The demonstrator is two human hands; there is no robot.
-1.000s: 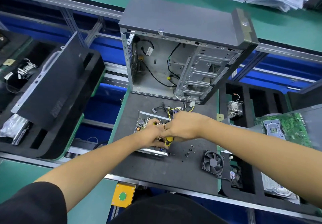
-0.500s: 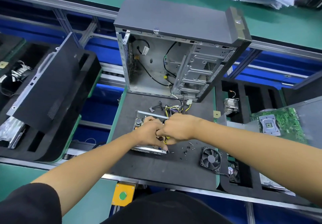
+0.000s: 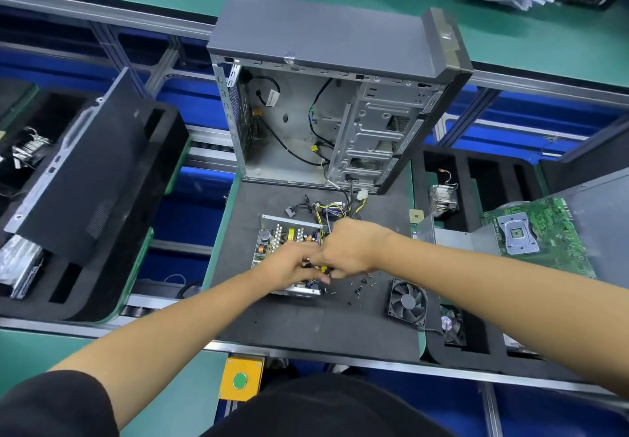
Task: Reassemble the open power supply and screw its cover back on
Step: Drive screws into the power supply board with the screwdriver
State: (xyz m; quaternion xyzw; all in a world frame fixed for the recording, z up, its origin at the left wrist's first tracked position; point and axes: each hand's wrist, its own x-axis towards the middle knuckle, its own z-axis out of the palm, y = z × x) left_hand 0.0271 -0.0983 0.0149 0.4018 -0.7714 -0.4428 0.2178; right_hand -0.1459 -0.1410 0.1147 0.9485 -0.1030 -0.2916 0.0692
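Over the middle of the dark grey mat (image 3: 306,321), both hands meet above the open silver power supply with its exposed circuit board (image 3: 279,242). The left hand (image 3: 289,266) rests on the board's near half, fingers curled down among the components; what they pinch, if anything, cannot be told. The right hand (image 3: 347,249) is closed in a fist just beside it, knuckles touching the left hand, with a small yellow-and-black object showing beneath; whether it is gripped cannot be told. The power supply lies flat on the mat, its bundle of yellow, black and purple cables (image 3: 330,207) running from its far side towards the open grey computer case (image 3: 326,110) standing upright behind. Small black screws (image 3: 360,287) lie scattered on the mat just right of the hands. A black square cooling fan (image 3: 407,301) lies further right. A green motherboard (image 3: 537,235) rests at the far right. A black side panel (image 3: 85,171) leans on the black foam tray (image 3: 163,150) at left.
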